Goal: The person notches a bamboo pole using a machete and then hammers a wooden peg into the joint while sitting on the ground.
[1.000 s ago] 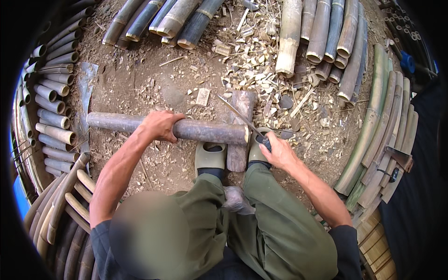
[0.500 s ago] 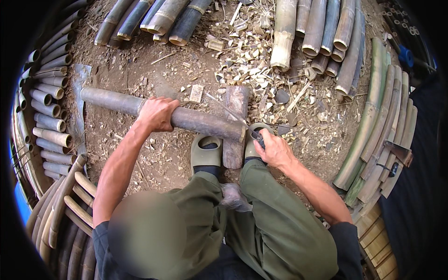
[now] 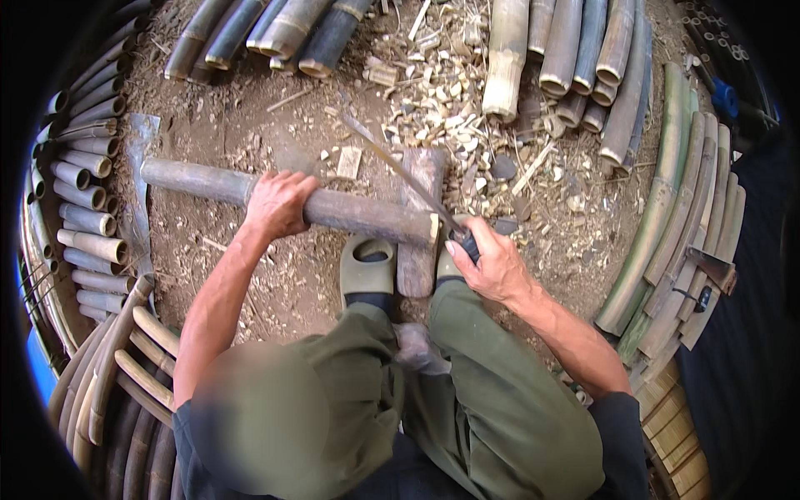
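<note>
My left hand point(image 3: 282, 204) is wrapped round a brown-grey bamboo pole point(image 3: 367, 215) near its middle. The pole slants across in front of me, and its right end rests on a short round log point(image 3: 422, 179) lying between my feet. A pale edge shows at that end. In my right hand point(image 3: 493, 265) is the dark handle of a machete, closed in my fingers. Its long thin blade point(image 3: 396, 167) points up and left, crossing over the log and just beyond the pole's right end. Whether the blade touches the bamboo I cannot tell.
Pale wood chips point(image 3: 454, 104) litter the dirt ground. Cut bamboo poles lie in bundles at the far left point(image 3: 283, 33), far right point(image 3: 575, 58) and left side point(image 3: 87, 192). Split bamboo strips point(image 3: 667, 217) are stacked at right, with a hatchet-like blade point(image 3: 710, 271) on them.
The machete's tip has swung farther away and up, and its blade shows broader. My right hand has turned a little. The bamboo's right end now shows a paler edge; my left hand keeps its hold.
</note>
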Motion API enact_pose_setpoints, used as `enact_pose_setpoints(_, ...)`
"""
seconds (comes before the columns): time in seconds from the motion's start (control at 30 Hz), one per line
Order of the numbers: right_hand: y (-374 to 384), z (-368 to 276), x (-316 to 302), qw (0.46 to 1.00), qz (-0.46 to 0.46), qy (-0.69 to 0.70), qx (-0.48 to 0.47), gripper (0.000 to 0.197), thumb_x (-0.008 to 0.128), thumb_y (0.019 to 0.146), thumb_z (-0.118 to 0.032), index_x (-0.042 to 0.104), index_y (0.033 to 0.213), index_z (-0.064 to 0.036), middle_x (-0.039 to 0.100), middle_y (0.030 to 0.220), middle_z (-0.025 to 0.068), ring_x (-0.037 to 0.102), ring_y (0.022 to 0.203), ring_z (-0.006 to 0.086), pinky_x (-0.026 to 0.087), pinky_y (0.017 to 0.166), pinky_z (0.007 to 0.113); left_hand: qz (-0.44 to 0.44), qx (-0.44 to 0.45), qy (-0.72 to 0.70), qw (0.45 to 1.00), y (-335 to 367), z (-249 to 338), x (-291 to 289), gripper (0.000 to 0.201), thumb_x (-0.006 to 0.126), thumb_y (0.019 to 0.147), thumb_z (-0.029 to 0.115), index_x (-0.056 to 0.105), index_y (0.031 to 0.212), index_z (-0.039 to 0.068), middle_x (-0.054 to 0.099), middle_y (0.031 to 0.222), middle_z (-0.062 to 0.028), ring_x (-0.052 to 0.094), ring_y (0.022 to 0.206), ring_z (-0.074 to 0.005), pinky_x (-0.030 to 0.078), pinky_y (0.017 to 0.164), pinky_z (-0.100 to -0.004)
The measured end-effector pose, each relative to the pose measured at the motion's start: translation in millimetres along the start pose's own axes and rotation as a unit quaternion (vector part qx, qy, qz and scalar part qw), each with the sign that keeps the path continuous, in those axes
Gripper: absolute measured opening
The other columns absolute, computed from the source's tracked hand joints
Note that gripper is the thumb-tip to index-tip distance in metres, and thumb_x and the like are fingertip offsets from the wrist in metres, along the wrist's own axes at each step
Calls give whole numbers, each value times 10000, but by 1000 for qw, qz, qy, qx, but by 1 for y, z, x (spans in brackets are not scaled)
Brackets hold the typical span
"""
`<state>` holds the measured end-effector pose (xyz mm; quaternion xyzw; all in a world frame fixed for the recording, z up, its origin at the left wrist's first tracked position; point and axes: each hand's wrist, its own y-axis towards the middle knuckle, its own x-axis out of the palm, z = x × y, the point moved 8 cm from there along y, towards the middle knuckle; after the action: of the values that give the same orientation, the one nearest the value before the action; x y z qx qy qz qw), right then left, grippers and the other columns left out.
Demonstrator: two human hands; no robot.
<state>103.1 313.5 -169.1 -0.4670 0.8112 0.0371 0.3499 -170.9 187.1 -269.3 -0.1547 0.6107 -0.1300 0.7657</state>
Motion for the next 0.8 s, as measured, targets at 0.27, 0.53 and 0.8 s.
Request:
enact_pose_setpoints(0.27, -19, 64, 27, 990, -88, -58, 97, 313, 657, 943, -231, 549, 1130, -5, 639, 673, 190, 675, 601, 298, 519, 553, 413, 174, 27, 50, 983, -8, 11, -12, 494, 821, 641, 234, 592, 1065, 125, 643, 955, -50, 636, 954, -253, 451, 918, -431)
enact_pose_setpoints(0.53, -13, 28, 21, 992, -58, -94, 54, 322, 631, 961, -273, 543, 1115, -4, 677, 830, 247, 707, 746, 421, 575, 616, 478, 265, 20, 47, 963, -16, 16, -23, 324, 703, 736, 159, 600, 1043, 139, 634, 915, -30, 628, 906, -224, 451, 919, -444)
enact_pose_setpoints(0.8, -5, -14, -11, 993, 90, 41, -72, 323, 655, 939, -235, 546, 1133, -1, 651, 811, 204, 700, 677, 346, 565, 579, 404, 317, 3, 73, 946, -29, 21, -21, 232, 645, 805, 139, 600, 1033, 131, 636, 989, -30, 625, 976, -224, 428, 969, -470)
